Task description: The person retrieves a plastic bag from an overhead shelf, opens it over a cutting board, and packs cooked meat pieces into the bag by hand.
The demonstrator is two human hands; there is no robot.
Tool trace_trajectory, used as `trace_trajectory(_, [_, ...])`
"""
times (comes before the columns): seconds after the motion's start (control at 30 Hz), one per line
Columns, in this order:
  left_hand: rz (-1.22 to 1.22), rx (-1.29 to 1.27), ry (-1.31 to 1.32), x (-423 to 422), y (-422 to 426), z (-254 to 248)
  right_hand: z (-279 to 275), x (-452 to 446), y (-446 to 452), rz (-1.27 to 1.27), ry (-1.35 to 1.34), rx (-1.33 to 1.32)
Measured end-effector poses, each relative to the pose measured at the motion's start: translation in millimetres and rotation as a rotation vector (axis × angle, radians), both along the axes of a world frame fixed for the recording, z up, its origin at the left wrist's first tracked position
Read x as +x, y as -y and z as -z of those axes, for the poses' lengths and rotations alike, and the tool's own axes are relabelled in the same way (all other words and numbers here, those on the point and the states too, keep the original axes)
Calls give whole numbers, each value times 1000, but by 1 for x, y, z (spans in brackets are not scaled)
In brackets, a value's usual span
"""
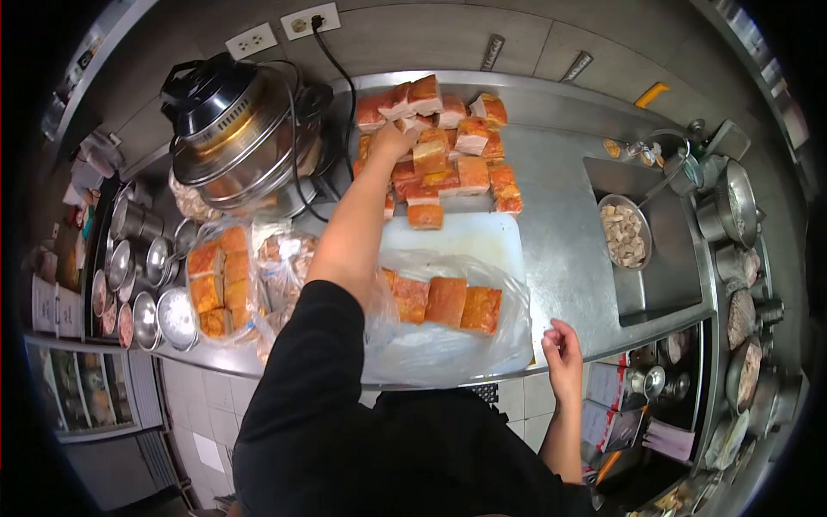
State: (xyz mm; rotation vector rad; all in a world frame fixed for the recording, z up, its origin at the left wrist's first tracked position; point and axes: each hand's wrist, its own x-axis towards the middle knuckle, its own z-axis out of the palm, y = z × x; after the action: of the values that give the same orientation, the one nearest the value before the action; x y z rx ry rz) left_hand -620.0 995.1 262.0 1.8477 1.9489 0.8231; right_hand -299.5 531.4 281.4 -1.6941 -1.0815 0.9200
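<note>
My left hand reaches to the far part of a pile of roast pork belly blocks with orange-brown skin. Its fingers are closed on a pork belly block among the others; the fingertips are partly hidden. Near the counter's front edge, my right hand is held beside the cutting board, fingers loosely bent and apart, holding nothing. A clear plastic bag lies on the white cutting board with several pork belly blocks inside it, in a row. My left forearm passes over the bag's left side.
Left of the board is another filled bag of pork. A glass-bowled countertop oven with a black cord stands behind it. At right, a sink holds a pot of pale chunks. Metal bowls sit at far left.
</note>
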Motion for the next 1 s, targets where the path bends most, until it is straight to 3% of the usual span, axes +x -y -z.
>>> trace_trajectory(0.27, [16,-36,-99,13,-22,21,17,20,21,101,-100,-98])
trace_trajectory(0.33, [158,-24,79,2,-25,21,14,21,16,110,-134,-114])
trace_trajectory(0.5, [146,-28,257,-34,-26,10,6,29,5,131,-125,-98])
trace_trajectory(0.83, [53,-117,-94,-44,6,-25,9,27,-2,136,-128,-103])
trace_trajectory(1.0, [239,16,-59,-24,16,-39,13,27,-1,136,-122,-107])
